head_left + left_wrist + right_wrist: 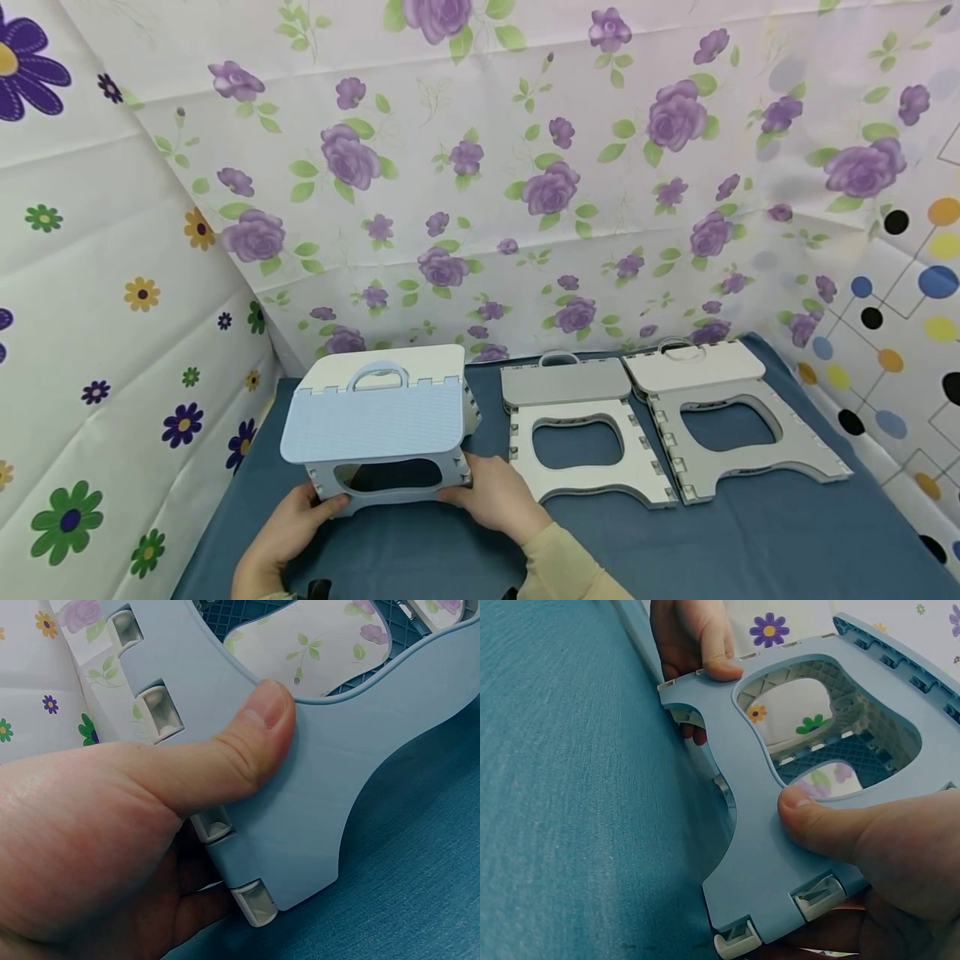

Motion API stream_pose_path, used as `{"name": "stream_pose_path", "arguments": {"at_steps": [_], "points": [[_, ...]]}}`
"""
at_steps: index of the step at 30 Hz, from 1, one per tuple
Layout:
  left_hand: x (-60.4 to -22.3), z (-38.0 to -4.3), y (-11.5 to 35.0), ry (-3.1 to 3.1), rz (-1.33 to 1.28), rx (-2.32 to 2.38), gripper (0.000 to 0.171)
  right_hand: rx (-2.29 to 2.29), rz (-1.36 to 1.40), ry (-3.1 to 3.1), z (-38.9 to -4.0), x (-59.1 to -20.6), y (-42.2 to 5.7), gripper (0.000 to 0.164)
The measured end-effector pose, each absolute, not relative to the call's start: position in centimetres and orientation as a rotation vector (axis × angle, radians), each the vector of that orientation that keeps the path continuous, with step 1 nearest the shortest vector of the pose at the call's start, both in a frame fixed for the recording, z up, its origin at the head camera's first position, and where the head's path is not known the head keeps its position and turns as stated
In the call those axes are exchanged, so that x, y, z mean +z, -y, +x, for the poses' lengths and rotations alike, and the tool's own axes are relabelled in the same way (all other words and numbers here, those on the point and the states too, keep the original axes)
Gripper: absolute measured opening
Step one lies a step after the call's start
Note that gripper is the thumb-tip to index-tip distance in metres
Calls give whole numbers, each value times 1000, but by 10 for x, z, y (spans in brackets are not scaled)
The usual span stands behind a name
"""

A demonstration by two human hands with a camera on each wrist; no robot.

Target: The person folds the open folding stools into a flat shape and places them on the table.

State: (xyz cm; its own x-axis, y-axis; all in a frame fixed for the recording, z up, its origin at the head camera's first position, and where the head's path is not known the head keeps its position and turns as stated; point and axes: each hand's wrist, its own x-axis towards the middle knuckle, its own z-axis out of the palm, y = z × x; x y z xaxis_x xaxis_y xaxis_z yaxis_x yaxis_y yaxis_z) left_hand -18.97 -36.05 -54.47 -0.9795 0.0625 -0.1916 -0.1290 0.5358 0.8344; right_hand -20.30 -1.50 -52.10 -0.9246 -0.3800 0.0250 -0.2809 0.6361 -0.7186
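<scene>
A folding step stool (pixel 375 421) with a light blue and white top stands unfolded at the left of the table, its carry handle (pixel 380 366) across the middle of the top. My left hand (pixel 292 529) grips the left edge of its blue front leg panel, thumb (pixel 266 712) flat on the face beside the cut-out and fingers behind. At the panel's opposite edge, my right hand (pixel 498 496) holds on the same way, with its thumb (pixel 817 821) on the face near the opening. The fingers behind the panel (pixel 757 817) are partly hidden.
Two more folding stools lie folded flat to the right: a grey and white one (pixel 566 479) and a whitish one (pixel 787 446). Dark blue cloth (pixel 720 550) covers the table. Flower-printed sheets (pixel 480 208) hang behind and at the left; a dotted sheet (pixel 892 333) hangs at the right.
</scene>
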Motion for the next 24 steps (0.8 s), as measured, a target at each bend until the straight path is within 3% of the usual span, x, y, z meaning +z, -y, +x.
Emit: {"name": "stream_pose_path", "arguments": {"at_steps": [24], "points": [[-544,-190,361,-2578,-43,1411,45,-1158,-550,-2711,-205,-522,15,48]]}}
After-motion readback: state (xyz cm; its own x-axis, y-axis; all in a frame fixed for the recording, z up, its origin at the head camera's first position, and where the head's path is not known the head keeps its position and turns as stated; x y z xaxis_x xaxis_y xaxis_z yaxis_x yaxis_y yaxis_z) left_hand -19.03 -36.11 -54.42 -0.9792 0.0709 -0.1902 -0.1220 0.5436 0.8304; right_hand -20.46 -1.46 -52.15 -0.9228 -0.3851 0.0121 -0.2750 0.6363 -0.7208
